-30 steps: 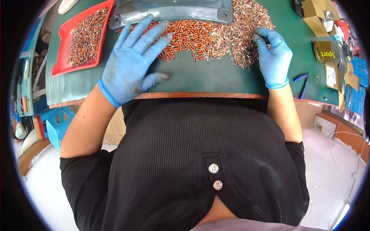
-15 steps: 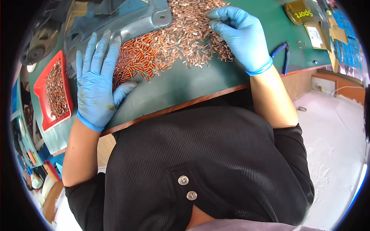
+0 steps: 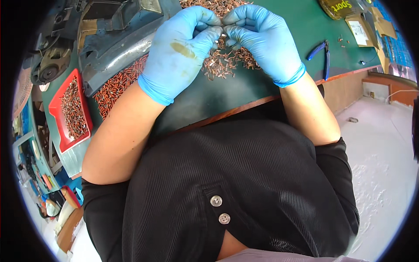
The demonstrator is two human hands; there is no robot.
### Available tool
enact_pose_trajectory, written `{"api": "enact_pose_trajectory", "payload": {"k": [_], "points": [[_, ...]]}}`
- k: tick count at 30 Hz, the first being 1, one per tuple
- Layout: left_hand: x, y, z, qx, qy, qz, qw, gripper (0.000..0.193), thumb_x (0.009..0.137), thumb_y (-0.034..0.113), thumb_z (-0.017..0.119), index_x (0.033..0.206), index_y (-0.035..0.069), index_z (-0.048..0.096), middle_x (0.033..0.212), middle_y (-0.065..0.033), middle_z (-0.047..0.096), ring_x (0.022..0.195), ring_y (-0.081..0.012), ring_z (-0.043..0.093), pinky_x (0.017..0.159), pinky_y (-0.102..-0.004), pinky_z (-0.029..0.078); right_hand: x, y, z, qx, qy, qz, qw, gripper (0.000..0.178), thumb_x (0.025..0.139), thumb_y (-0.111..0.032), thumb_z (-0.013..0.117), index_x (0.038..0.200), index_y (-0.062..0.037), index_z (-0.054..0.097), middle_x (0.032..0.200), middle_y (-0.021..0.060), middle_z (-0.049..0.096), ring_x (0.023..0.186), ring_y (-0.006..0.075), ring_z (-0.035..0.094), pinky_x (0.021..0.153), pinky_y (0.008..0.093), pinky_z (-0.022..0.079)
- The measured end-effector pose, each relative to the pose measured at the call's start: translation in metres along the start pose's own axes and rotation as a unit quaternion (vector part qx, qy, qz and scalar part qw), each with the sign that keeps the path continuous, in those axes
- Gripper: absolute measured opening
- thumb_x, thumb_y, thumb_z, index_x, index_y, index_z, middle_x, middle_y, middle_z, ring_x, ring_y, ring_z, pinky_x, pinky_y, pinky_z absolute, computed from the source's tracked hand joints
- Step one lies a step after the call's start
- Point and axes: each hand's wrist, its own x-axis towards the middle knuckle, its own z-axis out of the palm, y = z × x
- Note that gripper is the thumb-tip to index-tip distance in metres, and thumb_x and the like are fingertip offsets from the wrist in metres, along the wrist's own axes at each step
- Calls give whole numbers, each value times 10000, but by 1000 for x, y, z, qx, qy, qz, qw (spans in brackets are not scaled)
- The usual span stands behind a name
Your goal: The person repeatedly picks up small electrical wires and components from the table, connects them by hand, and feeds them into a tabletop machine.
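Observation:
My left hand (image 3: 174, 52) and my right hand (image 3: 262, 43), both in blue gloves, meet fingertip to fingertip over a heap of small copper-coloured metal pieces (image 3: 220, 67). Both are closed in a pinch. A tiny silvery bit shows between the fingertips, too small to name and mostly hidden by the gloves. Dark smudges mark the back of the left glove. Below my left forearm lies a spread of small orange-red coil-like pieces (image 3: 115, 89). The hands cover much of the copper heap.
A red tray (image 3: 86, 107) of similar small pieces stands at the left. Behind the coils is a grey machine housing (image 3: 124, 50). Blue-handled cutters (image 3: 326, 61) lie right of my right hand on the green tabletop (image 3: 231, 91). A cardboard piece (image 3: 362, 32) sits far right.
My left hand, earlier spread flat over the orange-red pieces, has moved right and up to meet my right hand and closed into a pinch. The right hand stays pinched near the heap.

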Motion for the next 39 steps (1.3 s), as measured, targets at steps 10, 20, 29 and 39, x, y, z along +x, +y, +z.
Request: {"api": "enact_pose_trajectory", "payload": {"k": [10,20,29,39], "points": [[0,12,-2,-90,-14,-97,991,156,900,66,558,1046,16,584,833,-41,612,681,-97,562,609,-224,453,-6,0,-2,-156,63,-102,980,134,838,73,584,960,17,586,865,37,614,767,84,568,700,211,480],[-14,2,-7,-497,8,-98,862,148,857,4,572,1003,14,594,921,-66,629,816,-155,583,766,-269,474,-12,-6,25,81,43,-143,986,178,847,23,619,1023,16,640,952,66,661,862,108,611,766,223,499],[-37,20,-16,-184,63,-41,980,173,865,71,623,1010,-21,608,868,-41,637,768,-96,599,692,-216,482,-17,-5,44,20,41,-205,978,135,877,20,581,1011,40,588,903,47,617,826,94,587,749,225,488],[-66,4,-34,-105,71,-37,991,175,869,72,623,1024,-9,619,858,-55,652,723,-110,610,681,-229,487,-41,-2,66,-92,15,-147,985,126,861,29,588,986,17,605,854,34,629,794,81,593,719,212,485]]}}
